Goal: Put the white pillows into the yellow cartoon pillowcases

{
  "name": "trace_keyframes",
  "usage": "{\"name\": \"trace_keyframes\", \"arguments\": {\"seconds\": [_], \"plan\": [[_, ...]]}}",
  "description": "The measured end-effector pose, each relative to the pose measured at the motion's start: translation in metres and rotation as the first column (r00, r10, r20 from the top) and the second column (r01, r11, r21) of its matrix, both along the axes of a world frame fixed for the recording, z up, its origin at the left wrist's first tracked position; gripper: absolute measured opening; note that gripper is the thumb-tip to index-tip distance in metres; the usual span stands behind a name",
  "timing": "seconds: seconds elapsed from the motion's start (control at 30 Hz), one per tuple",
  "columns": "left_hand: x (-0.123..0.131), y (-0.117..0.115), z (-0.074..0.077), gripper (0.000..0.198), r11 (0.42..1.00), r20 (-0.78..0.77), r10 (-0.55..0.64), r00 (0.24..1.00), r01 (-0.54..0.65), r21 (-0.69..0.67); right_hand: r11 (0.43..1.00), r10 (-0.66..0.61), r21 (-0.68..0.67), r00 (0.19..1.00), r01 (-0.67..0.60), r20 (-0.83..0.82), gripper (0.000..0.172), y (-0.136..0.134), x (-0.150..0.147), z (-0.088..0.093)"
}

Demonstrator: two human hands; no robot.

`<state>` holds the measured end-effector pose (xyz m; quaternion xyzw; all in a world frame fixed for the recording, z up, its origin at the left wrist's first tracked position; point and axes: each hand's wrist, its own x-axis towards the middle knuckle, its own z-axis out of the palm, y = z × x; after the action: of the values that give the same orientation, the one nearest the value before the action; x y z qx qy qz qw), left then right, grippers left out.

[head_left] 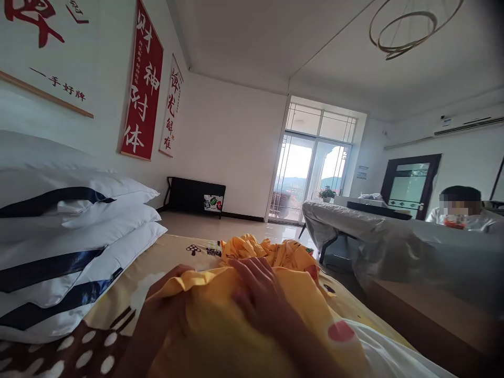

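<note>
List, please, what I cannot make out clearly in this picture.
All in the head view:
Left hand: some fingers hidden behind the yellow cloth.
Right hand: thumb blurred.
The yellow cloth: near end cut off by the bottom edge.
Person: lower body hidden by the covered table.
Red poster: fine writing too small.
Top-left poster: cut by top and left edges.

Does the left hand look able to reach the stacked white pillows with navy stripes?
Probably yes: nothing visible stands between the left hand and the pillows, though it holds yellow cloth.
</note>
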<state>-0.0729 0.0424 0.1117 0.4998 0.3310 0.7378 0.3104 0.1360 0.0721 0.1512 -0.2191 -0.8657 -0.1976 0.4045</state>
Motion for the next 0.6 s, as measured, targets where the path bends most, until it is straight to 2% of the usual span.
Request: {"name": "trace_keyframes", "arguments": {"seconds": [0.07, 0.13, 0.2, 0.27, 0.33, 0.4, 0.43, 0.5, 0.53, 0.6], "plan": [[-0.002, 0.004, -0.002, 0.023, 0.996, 0.087, -0.067, 0.994, 0.062, 0.058, 0.998, 0.036, -0.046, 0.997, -0.033, 0.075, 0.035, 0.000, -0.006, -0.009], [-0.002, 0.010, -0.004, 0.025, 0.997, 0.128, -0.039, 0.991, 0.030, 0.075, 0.997, 0.023, -0.071, 0.994, -0.015, 0.107, 0.025, 0.013, -0.006, -0.013], [-0.002, 0.019, -0.005, 0.028, 0.999, 0.116, 0.038, 0.993, -0.039, 0.010, 0.995, -0.046, -0.089, 0.997, 0.053, 0.069, 0.019, 0.036, 0.000, -0.013], [-0.002, 0.029, -0.006, 0.030, 0.997, 0.099, 0.060, 0.993, -0.054, -0.062, 0.977, -0.173, -0.138, 0.983, 0.165, -0.054, 0.032, 0.062, 0.011, -0.010], [-0.001, 0.039, -0.008, 0.031, 0.998, 0.076, 0.041, 0.996, -0.037, -0.057, 0.935, -0.296, -0.247, 0.944, 0.255, -0.147, 0.038, 0.080, 0.023, -0.005], [0.002, 0.045, -0.009, 0.039, 0.999, 0.020, 0.040, 0.999, -0.040, -0.005, 0.911, -0.317, -0.315, 0.940, 0.265, -0.124, 0.039, 0.082, 0.030, -0.001], [0.004, 0.047, -0.011, 0.050, 0.999, -0.011, 0.040, 0.999, -0.040, 0.009, 0.921, -0.286, -0.300, 0.954, 0.247, -0.094, 0.038, 0.077, 0.031, 0.002], [0.009, 0.047, -0.017, 0.066, 1.000, -0.070, 0.006, 0.998, -0.008, -0.029, 0.964, -0.209, -0.186, 0.975, 0.192, -0.078, 0.034, 0.060, 0.025, 0.006], [0.010, 0.046, -0.021, 0.065, 0.997, -0.090, -0.015, 0.996, 0.008, -0.079, 0.981, -0.175, -0.105, 0.980, 0.165, -0.098, 0.031, 0.050, 0.019, 0.007], [0.010, 0.043, -0.030, 0.049, 0.987, -0.101, -0.033, 0.994, 0.016, -0.159, 0.992, -0.120, 0.026, 0.975, 0.127, -0.186, 0.026, 0.033, 0.004, 0.007]]}}
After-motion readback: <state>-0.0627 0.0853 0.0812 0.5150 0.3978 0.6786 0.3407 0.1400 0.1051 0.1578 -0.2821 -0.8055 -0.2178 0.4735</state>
